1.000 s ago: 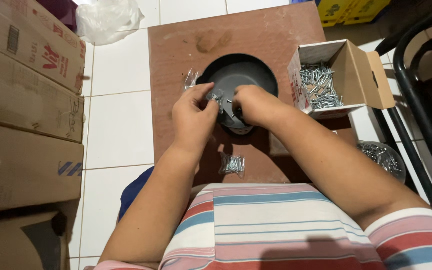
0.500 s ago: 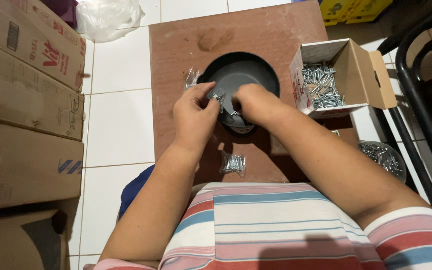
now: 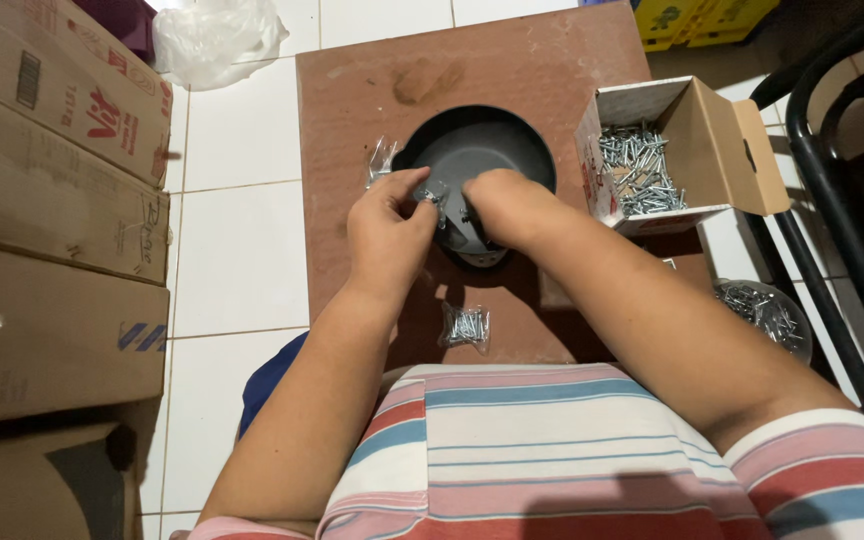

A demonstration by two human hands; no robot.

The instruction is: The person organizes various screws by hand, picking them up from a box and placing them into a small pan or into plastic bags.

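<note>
Little is changing since the earlier frame: both hands are staying over the dark bowl on the brown counter. Left hand is pinching a small clear packet of screws; right hand is curling downward, its grip unreadable. Screws are likely spilling if that pinch is slackening.

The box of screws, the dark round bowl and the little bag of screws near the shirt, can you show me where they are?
box of screws (image 3: pixel 642 165): head view, on the pile of screws inside.
dark round bowl (image 3: pixel 487 140): head view, on its bare inner wall.
little bag of screws (image 3: pixel 466 326): head view, on the bag's middle.
</note>
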